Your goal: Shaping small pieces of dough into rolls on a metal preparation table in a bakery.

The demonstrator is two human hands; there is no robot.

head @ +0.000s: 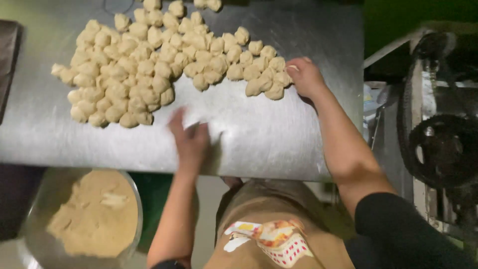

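1. Where the steel tabletop (279, 144) spans the view, carries a broad heap of pale dough balls (134, 65) across its far half; near half bare and shiny.
2. At the right edge, a dark machine (438, 144) with a black toothed wheel and a belt, standing just beside the tabletop.
3. Below the tabletop's near edge at the left, a round metal bowl (132, 199) holding a flattened mass of tan dough (92, 216).
4. Lower centre, a brown apron (259, 204) with a small printed patch in white, red and yellow at its front.
5. Right hand (304, 75) resting at the heap's right end, fingers curled, grip closed over one dough ball (290, 69) at the edge of the pile.
6. Left hand (189, 139) blurred, flat on the bare steel just below the heap, fingers spread apart, clasping nothing visible.
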